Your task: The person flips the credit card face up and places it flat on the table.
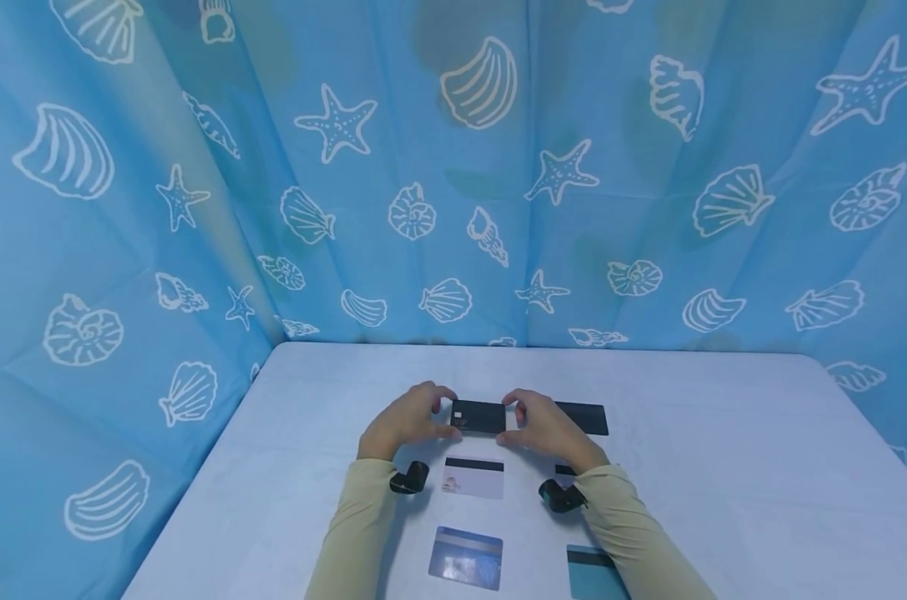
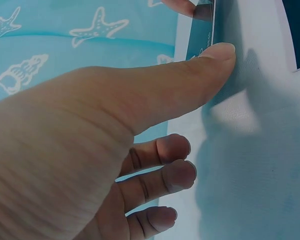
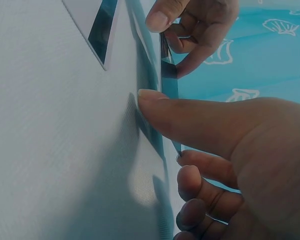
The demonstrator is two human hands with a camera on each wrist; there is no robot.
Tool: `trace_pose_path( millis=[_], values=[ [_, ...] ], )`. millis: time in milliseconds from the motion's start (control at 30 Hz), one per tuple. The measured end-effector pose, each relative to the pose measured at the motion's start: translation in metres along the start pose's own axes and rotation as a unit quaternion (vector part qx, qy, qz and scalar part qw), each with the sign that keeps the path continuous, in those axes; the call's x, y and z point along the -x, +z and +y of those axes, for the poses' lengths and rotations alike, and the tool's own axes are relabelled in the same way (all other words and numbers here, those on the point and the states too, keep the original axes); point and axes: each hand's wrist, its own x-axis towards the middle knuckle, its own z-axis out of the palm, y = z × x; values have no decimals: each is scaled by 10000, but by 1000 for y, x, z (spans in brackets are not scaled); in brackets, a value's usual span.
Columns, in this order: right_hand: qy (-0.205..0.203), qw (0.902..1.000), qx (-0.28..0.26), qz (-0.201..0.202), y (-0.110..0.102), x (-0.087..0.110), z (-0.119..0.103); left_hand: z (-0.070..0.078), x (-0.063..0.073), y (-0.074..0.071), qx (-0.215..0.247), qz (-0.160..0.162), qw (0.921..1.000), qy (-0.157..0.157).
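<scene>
Both hands hold a black card (image 1: pixel 479 417) with a small chip and the letters VIP, one hand at each short end. My left hand (image 1: pixel 408 417) pinches its left end between thumb and fingertips. At the right end, the thumb and index finger of my right hand (image 1: pixel 549 427) pinch it. In the left wrist view the card (image 2: pixel 204 30) is partly hidden behind the thumb. The right wrist view shows the card (image 3: pixel 169 82) nearly edge-on, its shadow on the cloth beside it.
Another black card (image 1: pixel 587 417) lies right of the right hand. Nearer lie a pale striped card (image 1: pixel 474 482), a blue card (image 1: pixel 466 560) and a teal card (image 1: pixel 594 575). A further striped card (image 1: pixel 564 470) is mostly under the right wrist. A blue shell-print curtain (image 1: pixel 423 150) hangs behind the white table (image 1: pixel 333 371).
</scene>
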Motion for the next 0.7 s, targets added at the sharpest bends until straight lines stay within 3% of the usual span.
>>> trace_pose_path(
  millis=[700],
  values=[
    [78, 9999, 57, -38, 2, 1, 2, -4, -4, 7, 29, -46, 9999, -104]
  ],
)
